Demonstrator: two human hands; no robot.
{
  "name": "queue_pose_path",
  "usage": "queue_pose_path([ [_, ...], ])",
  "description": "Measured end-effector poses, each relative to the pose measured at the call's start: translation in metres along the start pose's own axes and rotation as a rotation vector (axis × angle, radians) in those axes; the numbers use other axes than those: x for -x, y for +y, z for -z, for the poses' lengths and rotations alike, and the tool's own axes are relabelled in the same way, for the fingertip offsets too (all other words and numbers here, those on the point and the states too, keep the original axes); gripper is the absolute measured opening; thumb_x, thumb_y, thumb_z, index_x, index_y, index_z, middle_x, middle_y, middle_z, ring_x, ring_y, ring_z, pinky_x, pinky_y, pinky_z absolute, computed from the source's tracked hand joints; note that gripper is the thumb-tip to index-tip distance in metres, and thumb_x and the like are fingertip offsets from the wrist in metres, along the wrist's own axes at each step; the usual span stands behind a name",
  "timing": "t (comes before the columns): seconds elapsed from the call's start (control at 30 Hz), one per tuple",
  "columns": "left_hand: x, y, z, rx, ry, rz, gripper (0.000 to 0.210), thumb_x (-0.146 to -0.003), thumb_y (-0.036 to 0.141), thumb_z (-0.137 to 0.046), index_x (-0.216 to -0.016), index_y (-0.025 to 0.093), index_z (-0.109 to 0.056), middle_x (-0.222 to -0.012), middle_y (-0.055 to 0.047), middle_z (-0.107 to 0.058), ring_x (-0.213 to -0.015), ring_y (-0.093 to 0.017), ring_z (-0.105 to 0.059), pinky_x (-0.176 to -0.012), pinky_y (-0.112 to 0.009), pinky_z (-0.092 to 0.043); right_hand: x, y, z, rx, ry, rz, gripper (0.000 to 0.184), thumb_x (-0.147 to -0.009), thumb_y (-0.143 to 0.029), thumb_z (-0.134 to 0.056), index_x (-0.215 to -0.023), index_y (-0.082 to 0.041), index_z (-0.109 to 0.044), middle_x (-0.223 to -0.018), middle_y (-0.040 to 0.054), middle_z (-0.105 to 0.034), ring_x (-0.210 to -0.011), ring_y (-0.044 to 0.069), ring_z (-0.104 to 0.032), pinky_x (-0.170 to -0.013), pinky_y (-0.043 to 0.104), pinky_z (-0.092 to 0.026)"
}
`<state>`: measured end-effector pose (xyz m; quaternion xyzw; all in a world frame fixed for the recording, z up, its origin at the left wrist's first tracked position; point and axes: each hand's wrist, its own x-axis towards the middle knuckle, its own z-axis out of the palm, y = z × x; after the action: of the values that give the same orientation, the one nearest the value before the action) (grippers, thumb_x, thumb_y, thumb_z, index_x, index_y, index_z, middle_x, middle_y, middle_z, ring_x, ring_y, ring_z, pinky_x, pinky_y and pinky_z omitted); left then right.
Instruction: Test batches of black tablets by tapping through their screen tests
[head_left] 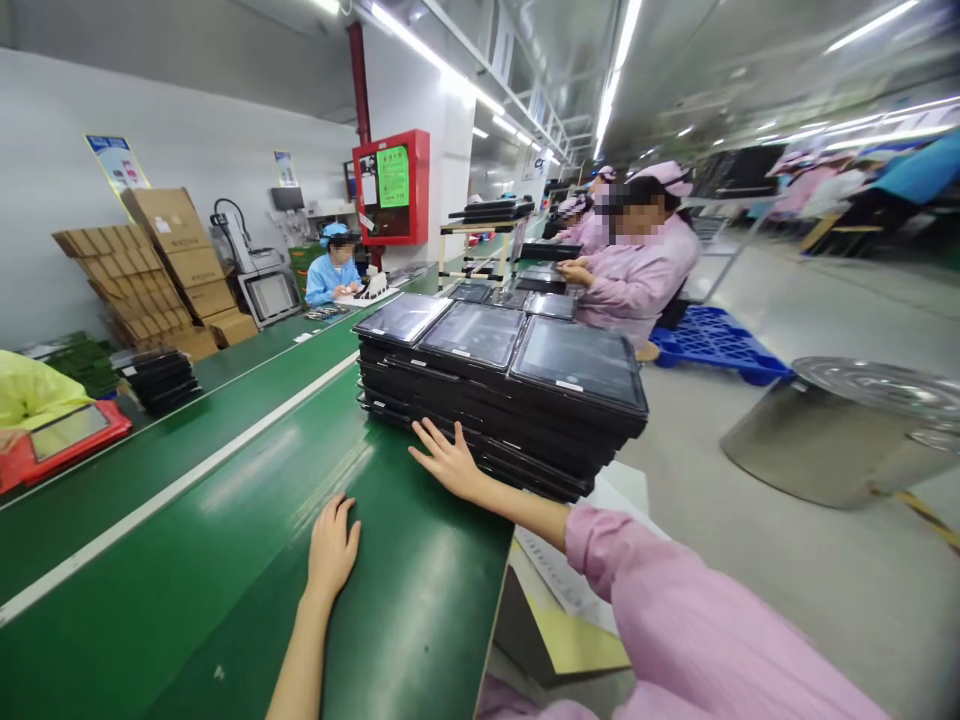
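Your stack of black trays stands at twelve o'clock on the green bench, already piled several layers high, three dark screens uppermost. The amount of work left cannot be determined. Your right hand is open and empty, fingers spread, at the stack's seven o'clock; contact is unconfirmed. Your left hand, loosely open and empty, is palm-down at the stack's eight o'clock, apart from it.
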<state>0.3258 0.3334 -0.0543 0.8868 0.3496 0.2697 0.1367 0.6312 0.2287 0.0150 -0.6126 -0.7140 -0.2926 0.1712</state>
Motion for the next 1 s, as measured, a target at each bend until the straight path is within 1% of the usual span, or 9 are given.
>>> queue_pose_path([
  [0.07, -0.002, -0.001, 0.0, -0.012, -0.009, 0.002, 0.04, -0.097, 0.032, -0.044, -0.129, 0.016, -0.061, -0.141, -0.015, -0.058, -0.131, -0.03, -0.054, -0.111, -0.051, -0.046, -0.001, 0.015, -0.015, -0.022, -0.014, -0.036, 0.055, -0.095, -0.007, -0.046, -0.146, -0.029, -0.053, -0.159, 0.0125, -0.041, -0.15, 0.027, -0.035, -0.122, 0.065, -0.009],
  [0.17, -0.001, -0.002, -0.001, -0.056, -0.034, 0.0, 0.041, -0.098, 0.031, -0.043, -0.132, 0.016, -0.061, -0.143, -0.014, -0.057, -0.132, -0.028, -0.054, -0.111, -0.048, -0.046, 0.001, 0.033, -0.027, -0.038, -0.038, -0.053, 0.07, -0.094, -0.007, -0.043, -0.159, -0.028, -0.033, -0.162, 0.0095, -0.035, -0.151, 0.025, -0.032, -0.125, 0.054, -0.019],
  [0.27, 0.006, -0.001, -0.002, -0.141, -0.039, -0.032, 0.045, -0.1, 0.032, -0.038, -0.135, 0.014, -0.059, -0.147, -0.015, -0.054, -0.136, -0.027, -0.051, -0.114, -0.048, -0.043, 0.004, 0.041, -0.032, -0.061, -0.076, -0.05, 0.079, -0.093, -0.003, -0.036, -0.163, -0.031, -0.015, -0.165, 0.0055, -0.029, -0.151, 0.023, -0.03, -0.124, 0.051, -0.027],
  [0.37, 0.017, 0.0, -0.001, -0.25, -0.062, -0.06, 0.051, -0.102, 0.034, -0.034, -0.144, 0.014, -0.054, -0.154, -0.015, -0.048, -0.143, -0.029, -0.044, -0.118, -0.052, -0.038, 0.007, 0.048, -0.035, -0.082, -0.109, -0.051, 0.081, -0.093, -0.002, -0.029, -0.164, -0.033, -0.006, -0.166, 0.0035, -0.024, -0.153, 0.023, -0.026, -0.123, 0.051, -0.03],
  [0.47, 0.029, 0.002, 0.003, -0.341, -0.1, -0.061, 0.055, -0.103, 0.037, -0.03, -0.15, 0.016, -0.049, -0.159, -0.013, -0.042, -0.147, -0.029, -0.039, -0.118, -0.055, -0.036, 0.006, 0.063, -0.038, -0.104, -0.136, -0.047, 0.078, -0.095, -0.004, -0.03, -0.163, -0.034, -0.005, -0.167, 0.0025, -0.024, -0.153, 0.023, -0.024, -0.123, 0.053, -0.03],
  [0.57, 0.036, 0.005, 0.009, -0.395, -0.123, -0.053, 0.056, -0.104, 0.039, -0.028, -0.152, 0.019, -0.046, -0.161, -0.01, -0.039, -0.149, -0.029, -0.036, -0.118, -0.055, -0.036, 0.003, 0.087, -0.043, -0.116, -0.15, -0.044, 0.078, -0.094, -0.004, -0.033, -0.163, -0.035, -0.011, -0.166, 0.0022, -0.026, -0.153, 0.025, -0.026, -0.123, 0.056, -0.029],
  [0.67, 0.041, 0.01, 0.013, -0.426, -0.141, -0.05, 0.056, -0.104, 0.041, -0.027, -0.153, 0.021, -0.046, -0.161, -0.008, -0.039, -0.149, -0.028, -0.037, -0.117, -0.054, -0.037, -0.001, 0.114, -0.052, -0.11, -0.155, -0.04, 0.08, -0.092, -0.004, -0.037, -0.163, -0.034, -0.016, -0.167, 0.0037, -0.026, -0.153, 0.027, -0.026, -0.123, 0.058, -0.026],
  [0.87, 0.057, 0.017, 0.018, -0.49, -0.153, -0.025, 0.056, -0.103, 0.044, -0.027, -0.155, 0.027, -0.039, -0.162, -0.004, -0.036, -0.15, -0.028, -0.035, -0.115, -0.055, -0.04, -0.015, 0.164, -0.075, -0.056, -0.156, -0.038, 0.082, -0.089, -0.004, -0.04, -0.164, -0.027, -0.016, -0.169, 0.0071, -0.018, -0.156, 0.028, -0.014, -0.125, 0.058, -0.016],
  [1.0, 0.065, 0.019, 0.026, -0.524, -0.202, -0.013, 0.057, -0.102, 0.045, -0.028, -0.155, 0.029, -0.04, -0.162, -0.001, -0.035, -0.15, -0.027, -0.035, -0.115, -0.053, -0.04, -0.025, 0.208, -0.095, -0.028, -0.164, -0.059, 0.083, -0.087, -0.005, -0.042, -0.164, -0.024, -0.017, -0.17, 0.0066, -0.014, -0.157, 0.028, -0.009, -0.125, 0.059, -0.012],
])
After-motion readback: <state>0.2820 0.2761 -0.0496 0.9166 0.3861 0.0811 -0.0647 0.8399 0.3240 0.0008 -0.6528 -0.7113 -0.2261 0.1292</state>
